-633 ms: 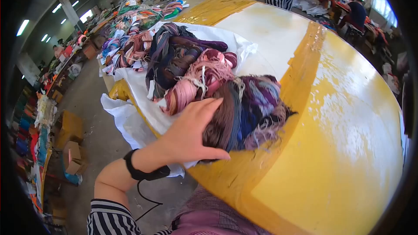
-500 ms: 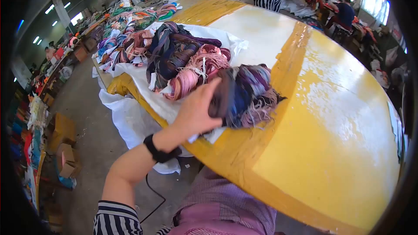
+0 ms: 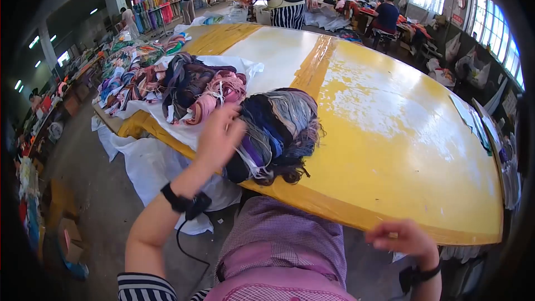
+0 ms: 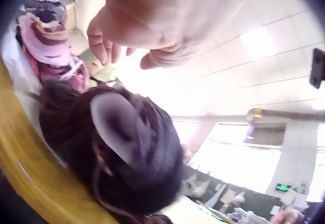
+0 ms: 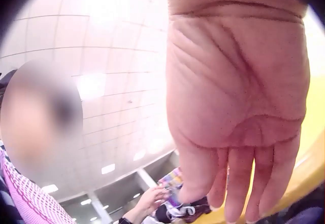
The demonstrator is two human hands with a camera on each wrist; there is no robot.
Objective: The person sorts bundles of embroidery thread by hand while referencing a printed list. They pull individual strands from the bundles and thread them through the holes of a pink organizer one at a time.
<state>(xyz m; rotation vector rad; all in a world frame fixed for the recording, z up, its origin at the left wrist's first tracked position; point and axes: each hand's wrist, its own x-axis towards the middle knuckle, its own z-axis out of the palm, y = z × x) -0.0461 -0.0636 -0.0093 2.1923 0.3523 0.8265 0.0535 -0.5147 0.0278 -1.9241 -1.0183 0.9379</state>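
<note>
The hands are well apart, neither gripping anything. The left hand [image 3: 218, 140], fingers loosely bent, is beside the dark yarn [image 3: 273, 120] near the table [image 3: 384, 161] edge; the right hand [image 3: 405, 237], fingers relaxed, is well away from it.

Right hand [image 3: 402, 237] newly in view near the table [image 3: 384, 156]

No legible text, the red wall sign [image 3: 457, 19] and green sign [image 4: 283, 187] too small.
</note>
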